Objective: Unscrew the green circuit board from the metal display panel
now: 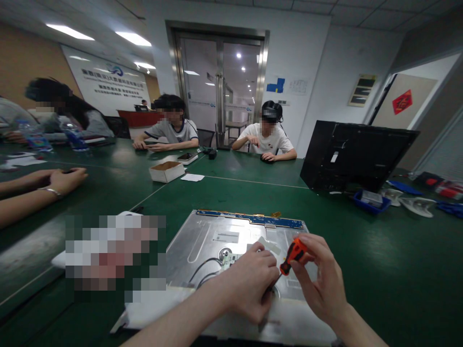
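Observation:
My right hand [321,277] grips a screwdriver [293,254] by its short red and black handle, between thumb and fingers. The shaft slants down and left toward my left hand [251,279], which is curled low over the middle of a silver metal display panel [191,236]. Whatever lies inside the left fingers is hidden, and so is the screwdriver's tip. Along the panel's far edge runs a blue circuit strip [249,219]. A small pale green circuit board [228,261] shows beside the left hand, with black cables [204,264] leaving it.
Behind the panel stand an open white box [167,171] and a white paper [192,178]. A black monitor [354,154] and a blue tray [372,201] are at the right. A co-worker's hands [67,180] rest at the left; several people sit around the green table [260,193].

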Demonstrator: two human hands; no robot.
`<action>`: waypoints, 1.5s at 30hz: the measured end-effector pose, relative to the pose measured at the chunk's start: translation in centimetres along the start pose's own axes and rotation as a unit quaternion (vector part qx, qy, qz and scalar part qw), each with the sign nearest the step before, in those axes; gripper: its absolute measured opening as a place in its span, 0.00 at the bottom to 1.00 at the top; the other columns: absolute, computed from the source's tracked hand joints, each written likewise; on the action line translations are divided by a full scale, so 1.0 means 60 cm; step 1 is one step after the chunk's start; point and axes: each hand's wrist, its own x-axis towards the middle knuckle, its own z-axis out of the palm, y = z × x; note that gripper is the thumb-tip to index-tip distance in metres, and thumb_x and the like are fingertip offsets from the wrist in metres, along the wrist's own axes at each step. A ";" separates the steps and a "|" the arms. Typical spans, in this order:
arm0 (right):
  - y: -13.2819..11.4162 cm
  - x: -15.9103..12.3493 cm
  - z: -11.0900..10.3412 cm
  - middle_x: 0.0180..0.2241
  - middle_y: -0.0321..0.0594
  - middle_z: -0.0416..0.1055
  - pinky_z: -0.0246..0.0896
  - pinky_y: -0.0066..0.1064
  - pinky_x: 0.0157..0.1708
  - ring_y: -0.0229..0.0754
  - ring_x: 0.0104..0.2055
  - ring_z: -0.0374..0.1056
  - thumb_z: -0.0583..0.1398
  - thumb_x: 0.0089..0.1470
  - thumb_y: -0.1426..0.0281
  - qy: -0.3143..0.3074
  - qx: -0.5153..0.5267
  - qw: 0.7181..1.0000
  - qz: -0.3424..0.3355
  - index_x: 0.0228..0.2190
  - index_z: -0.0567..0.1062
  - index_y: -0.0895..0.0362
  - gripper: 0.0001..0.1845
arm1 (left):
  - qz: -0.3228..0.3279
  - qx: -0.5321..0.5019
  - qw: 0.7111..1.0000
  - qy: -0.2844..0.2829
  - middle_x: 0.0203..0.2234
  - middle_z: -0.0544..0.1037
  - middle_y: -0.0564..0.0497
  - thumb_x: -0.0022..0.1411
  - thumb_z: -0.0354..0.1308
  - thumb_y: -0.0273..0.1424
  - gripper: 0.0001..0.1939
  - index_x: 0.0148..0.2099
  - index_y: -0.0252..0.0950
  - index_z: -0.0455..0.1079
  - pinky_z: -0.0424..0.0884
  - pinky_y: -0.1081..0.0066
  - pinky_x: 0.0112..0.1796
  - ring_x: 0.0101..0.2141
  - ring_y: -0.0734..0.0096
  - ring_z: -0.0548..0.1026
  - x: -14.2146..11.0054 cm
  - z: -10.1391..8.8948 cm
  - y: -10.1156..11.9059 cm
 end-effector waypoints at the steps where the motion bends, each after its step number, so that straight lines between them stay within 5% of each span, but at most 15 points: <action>1: -0.001 0.001 -0.001 0.48 0.46 0.76 0.78 0.29 0.27 0.41 0.37 0.77 0.58 0.70 0.75 -0.003 -0.008 1.000 -0.001 0.63 0.67 0.49 0.23 | 0.001 0.002 1.000 0.003 0.37 0.80 0.45 0.54 0.63 0.31 0.07 0.36 0.36 0.71 0.67 0.52 0.53 0.39 0.55 0.77 0.000 0.000 0.000; 6: -0.005 0.003 -0.002 0.48 0.47 0.78 0.80 0.30 0.30 0.42 0.38 0.79 0.55 0.72 0.74 -0.008 -0.028 1.000 0.003 0.64 0.66 0.51 0.22 | -0.002 0.006 1.000 0.009 0.34 0.78 0.46 0.54 0.64 0.31 0.07 0.34 0.37 0.69 0.68 0.53 0.52 0.37 0.57 0.76 0.000 -0.001 0.001; 13: 0.004 -0.003 0.004 0.50 0.45 0.76 0.75 0.26 0.24 0.37 0.31 0.76 0.64 0.67 0.73 0.020 0.023 1.000 -0.003 0.62 0.64 0.48 0.27 | 0.000 0.000 1.000 0.000 0.35 0.80 0.45 0.55 0.63 0.31 0.06 0.35 0.35 0.72 0.68 0.53 0.51 0.38 0.56 0.77 0.000 0.004 -0.003; 23: -0.005 0.004 -0.002 0.48 0.47 0.78 0.77 0.26 0.28 0.40 0.37 0.79 0.55 0.71 0.76 -0.019 -0.017 1.000 -0.009 0.64 0.66 0.52 0.23 | -0.003 0.018 1.000 -0.001 0.35 0.80 0.47 0.54 0.65 0.31 0.07 0.34 0.36 0.70 0.68 0.53 0.53 0.37 0.58 0.76 0.000 -0.005 0.004; 31: 0.001 -0.007 0.008 0.50 0.47 0.80 0.76 0.27 0.25 0.40 0.32 0.78 0.64 0.65 0.76 0.033 0.029 0.999 0.002 0.60 0.64 0.49 0.27 | 0.000 -0.005 1.000 -0.012 0.37 0.81 0.46 0.54 0.64 0.29 0.09 0.40 0.35 0.75 0.68 0.52 0.52 0.38 0.56 0.77 -0.001 -0.004 0.001; 45: -0.004 0.003 -0.001 0.44 0.43 0.79 0.77 0.27 0.26 0.39 0.32 0.77 0.55 0.72 0.74 -0.017 -0.019 0.999 -0.019 0.67 0.64 0.50 0.25 | 0.005 0.022 0.999 -0.028 0.35 0.79 0.46 0.54 0.65 0.31 0.07 0.35 0.36 0.72 0.69 0.55 0.50 0.37 0.56 0.76 0.003 -0.014 0.002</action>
